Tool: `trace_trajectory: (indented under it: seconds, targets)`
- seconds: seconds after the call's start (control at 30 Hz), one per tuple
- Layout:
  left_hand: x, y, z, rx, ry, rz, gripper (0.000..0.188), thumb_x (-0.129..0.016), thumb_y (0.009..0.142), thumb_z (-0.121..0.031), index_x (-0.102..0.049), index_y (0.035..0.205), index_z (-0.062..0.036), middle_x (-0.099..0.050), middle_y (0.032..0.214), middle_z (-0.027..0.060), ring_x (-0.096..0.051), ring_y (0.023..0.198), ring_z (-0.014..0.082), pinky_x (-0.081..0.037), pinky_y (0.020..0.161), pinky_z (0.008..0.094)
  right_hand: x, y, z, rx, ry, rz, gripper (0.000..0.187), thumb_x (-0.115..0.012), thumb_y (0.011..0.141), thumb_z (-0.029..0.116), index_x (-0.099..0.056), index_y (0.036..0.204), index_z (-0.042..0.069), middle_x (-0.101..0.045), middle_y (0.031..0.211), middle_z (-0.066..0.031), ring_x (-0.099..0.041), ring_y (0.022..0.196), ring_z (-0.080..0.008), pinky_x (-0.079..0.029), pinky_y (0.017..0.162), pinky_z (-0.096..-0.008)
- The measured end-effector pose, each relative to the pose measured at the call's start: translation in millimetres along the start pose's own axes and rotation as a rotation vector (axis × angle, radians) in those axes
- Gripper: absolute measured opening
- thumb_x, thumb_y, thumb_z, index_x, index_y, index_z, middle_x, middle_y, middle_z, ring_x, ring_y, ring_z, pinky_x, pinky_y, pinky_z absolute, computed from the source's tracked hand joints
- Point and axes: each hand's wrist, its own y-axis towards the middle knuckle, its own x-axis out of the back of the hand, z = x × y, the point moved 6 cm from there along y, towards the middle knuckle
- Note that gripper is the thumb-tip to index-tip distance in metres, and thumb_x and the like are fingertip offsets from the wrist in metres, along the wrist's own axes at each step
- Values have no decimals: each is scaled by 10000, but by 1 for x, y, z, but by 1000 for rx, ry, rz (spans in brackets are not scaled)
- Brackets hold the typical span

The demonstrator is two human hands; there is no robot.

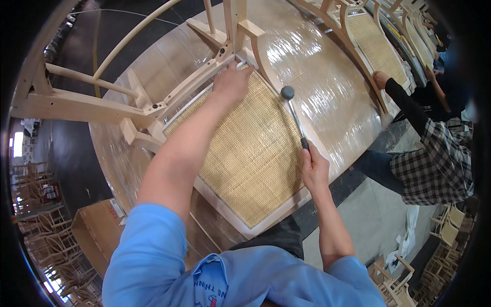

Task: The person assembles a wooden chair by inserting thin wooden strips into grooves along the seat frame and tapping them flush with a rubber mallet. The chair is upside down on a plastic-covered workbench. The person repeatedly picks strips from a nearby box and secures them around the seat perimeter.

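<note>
A woven cane seat panel (250,153) with a pale rim lies in a wooden chair frame (192,82), whose legs and curved rails stand up at the far left. My left hand (232,83) reaches over the cane to the panel's far corner, next to the frame joint. Its fingers are bent down at the edge, and what they hold, if anything, is hidden. In my right hand (315,166) is a mallet (295,117), gripped by its black handle. The mallet's dark round head points away from me, above the right edge of the panel.
The chair rests on a round table (327,97) wrapped in shiny plastic film. At the right, a co-worker in a checked shirt (434,163) touches another cane-panelled chair (376,46). A cardboard box (97,230) stands at the lower left, near stacked chair frames (48,225).
</note>
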Motion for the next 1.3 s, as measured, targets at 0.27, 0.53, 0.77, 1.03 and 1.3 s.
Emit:
trace_trajectory:
  seconds: [0.27, 0.53, 0.77, 1.03, 1.3]
  targets:
    - [-1, 3, 1, -17, 37, -25, 405, -480, 1082, -299, -642, 1444, -382, -515, 1530, 164, -577, 1344, 371, -486, 1108, 481, -10, 1, -2, 24, -39, 64, 331, -581, 1069, 183, -634, 1342, 3, -701, 917, -255, -739, 854, -383, -553, 757, -418]
    - [2, -1, 6, -18, 6, 66, 413, -481, 1087, -293, -628, 1443, -442, -513, 1533, 126, -583, 1342, 337, -486, 1112, 461, -13, 14, 23, 96, 44, 14, 334, -579, 1070, 183, -630, 1347, 4, -699, 898, -234, -726, 810, -346, -545, 745, -397]
    - [7, -8, 0, 21, -55, 135, 467, -489, 1078, -249, -576, 1492, -448, -496, 1533, 165, -549, 1372, 363, -471, 1132, 473, -12, 13, -5, -55, 1, 48, 338, -575, 1069, 182, -628, 1354, 9, -679, 829, -211, -696, 756, -303, -532, 731, -378]
    - [3, -14, -3, -34, -32, -56, 560, -483, 1023, -131, -582, 1501, -406, -494, 1526, 194, -509, 1395, 411, -383, 1198, 493, -12, 10, -6, 66, 35, 13, 341, -582, 1063, 177, -633, 1344, -9, -680, 845, -218, -689, 756, -294, -526, 729, -370]
    - [6, -26, 5, -22, -56, -213, 508, -454, 1027, -128, -631, 1470, -301, -499, 1537, 221, -483, 1413, 424, -335, 1222, 497, -19, 22, -8, 85, 69, 108, 394, -599, 1068, 207, -624, 1355, -61, -742, 971, -218, -702, 875, -198, -554, 814, -348]
